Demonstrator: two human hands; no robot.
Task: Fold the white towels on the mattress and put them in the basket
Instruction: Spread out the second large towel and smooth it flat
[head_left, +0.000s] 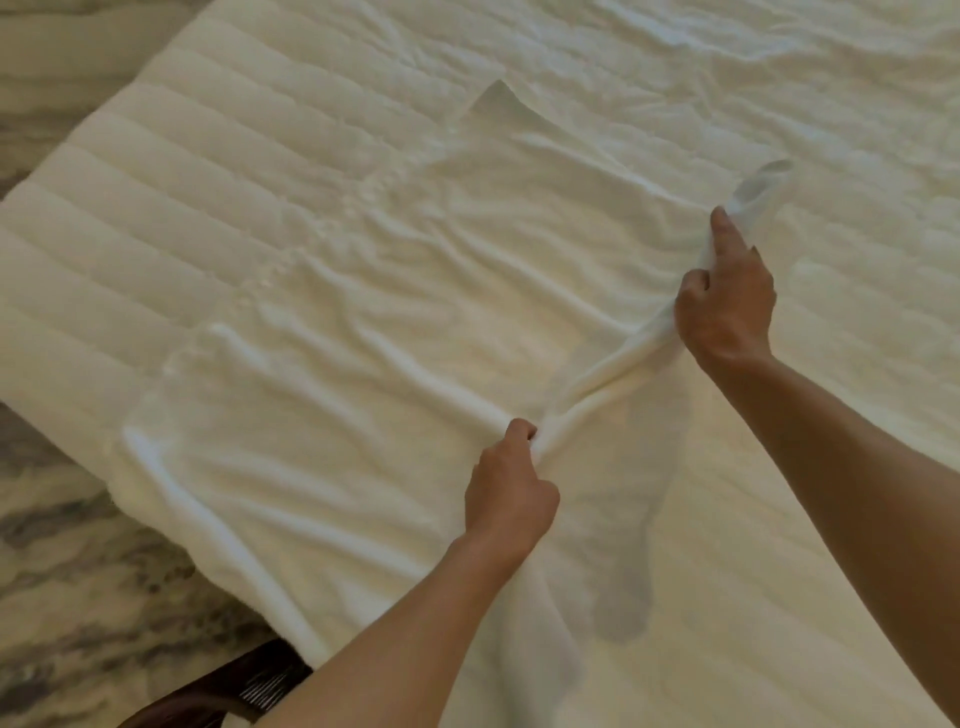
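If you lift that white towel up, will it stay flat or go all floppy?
Probably floppy: the towel already wrinkles and bunches where the left hand and right hand pinch it. It looks light, and likely to drape and sag.

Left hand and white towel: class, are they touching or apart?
Touching. The head view shows the left hand closed on a gathered edge of the white towel, cloth bunching at its fingers.

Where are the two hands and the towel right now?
left hand (511, 491): head view, back of the closed fist.
right hand (727, 306): head view, back of the hand.
towel (337, 415): head view, wrinkled middle spread on the mattress.
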